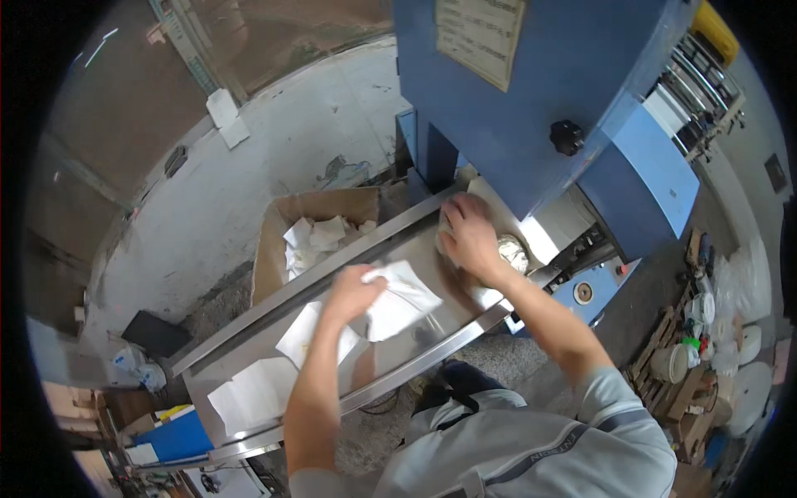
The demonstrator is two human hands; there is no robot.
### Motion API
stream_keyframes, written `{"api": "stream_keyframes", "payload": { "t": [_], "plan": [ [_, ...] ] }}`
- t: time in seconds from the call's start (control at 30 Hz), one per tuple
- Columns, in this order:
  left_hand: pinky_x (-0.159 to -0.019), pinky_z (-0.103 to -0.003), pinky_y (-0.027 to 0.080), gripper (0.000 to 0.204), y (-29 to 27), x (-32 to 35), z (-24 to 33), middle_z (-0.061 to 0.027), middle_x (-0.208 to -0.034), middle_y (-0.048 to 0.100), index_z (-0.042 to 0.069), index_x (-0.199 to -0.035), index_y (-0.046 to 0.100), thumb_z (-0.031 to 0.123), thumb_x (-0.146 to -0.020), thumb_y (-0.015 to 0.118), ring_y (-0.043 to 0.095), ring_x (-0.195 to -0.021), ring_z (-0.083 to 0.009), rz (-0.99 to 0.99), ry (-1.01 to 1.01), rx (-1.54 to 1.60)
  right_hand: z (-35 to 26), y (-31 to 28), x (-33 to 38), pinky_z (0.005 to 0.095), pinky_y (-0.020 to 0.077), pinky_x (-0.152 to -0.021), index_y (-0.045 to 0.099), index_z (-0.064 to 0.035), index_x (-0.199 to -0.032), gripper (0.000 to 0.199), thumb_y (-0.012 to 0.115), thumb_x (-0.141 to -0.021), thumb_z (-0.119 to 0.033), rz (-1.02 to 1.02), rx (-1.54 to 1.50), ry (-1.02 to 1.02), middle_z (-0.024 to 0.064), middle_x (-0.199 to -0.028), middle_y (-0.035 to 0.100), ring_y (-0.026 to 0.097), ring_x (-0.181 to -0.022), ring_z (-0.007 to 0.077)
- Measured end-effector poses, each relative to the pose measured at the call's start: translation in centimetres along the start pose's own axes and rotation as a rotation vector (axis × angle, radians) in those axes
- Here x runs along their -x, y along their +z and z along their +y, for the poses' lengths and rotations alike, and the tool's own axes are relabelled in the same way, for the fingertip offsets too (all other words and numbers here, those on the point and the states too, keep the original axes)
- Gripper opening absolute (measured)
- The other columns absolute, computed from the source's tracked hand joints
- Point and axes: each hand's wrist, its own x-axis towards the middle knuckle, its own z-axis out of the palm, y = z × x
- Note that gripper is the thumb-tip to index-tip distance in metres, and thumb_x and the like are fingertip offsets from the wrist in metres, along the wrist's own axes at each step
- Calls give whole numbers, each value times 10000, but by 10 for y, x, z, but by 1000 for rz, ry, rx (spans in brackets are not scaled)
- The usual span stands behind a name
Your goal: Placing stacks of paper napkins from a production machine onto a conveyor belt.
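My left hand point(353, 295) is closed on the edge of a folded white paper sheet point(404, 303), lifted over a long metal chute point(444, 311). My right hand point(473, 239) reaches to the chute's upper end, beside the blue machine. Its fingers curve round something blurred and rounded that I cannot make out. A shiny, crumpled silvery thing point(512, 251) lies just right of that hand. Further down the chute, another white paper piece point(314, 336) lies partly behind my left forearm, and a larger white sheet point(251, 397) rests near the lower end.
The tall blue machine point(515, 124) with a black knob point(567, 137) stands over the chute's upper end. Beyond the chute is a cardboard box point(270, 249) with white paper scraps. Wooden pallets point(660, 340) and buckets point(671, 363) crowd the right. A blue panel point(176, 436) is at lower left.
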Motion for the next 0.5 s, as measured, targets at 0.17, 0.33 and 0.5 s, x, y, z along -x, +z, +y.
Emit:
{"api": "stream_keyframes", "payload": {
  "t": [0.17, 0.33, 0.5],
  "plan": [
    [-904, -399, 510, 717, 34, 5, 22, -267, -1151, 657, -18, -1353, 518, 373, -782, 709, 668, -1025, -388, 171, 134, -119, -28, 28, 56, 311, 457, -956, 525, 35, -1345, 500, 536, -1007, -334, -412, -1103, 598, 178, -1229, 631, 592, -1131, 236],
    [-955, -383, 473, 824, 61, 37, 11, -285, -1354, 511, -44, -1474, 292, 380, -896, 698, 585, -1180, -300, 357, -37, 448, -13, 42, 71, 301, 396, -1041, 472, 64, -1384, 549, 424, -1056, -374, -405, -1645, 775, 144, -1317, 581, 542, -1186, 195],
    [-1019, -332, 404, 625, 96, 35, -19, -175, -1336, 541, -24, -1433, 391, 396, -1000, 558, 530, -1189, -217, 312, -27, 846, -14, 43, 63, 317, 402, -1056, 397, 32, -1447, 614, 332, -1066, -444, -564, -1452, 763, 134, -1396, 521, 516, -1234, 196]
  ]
}}
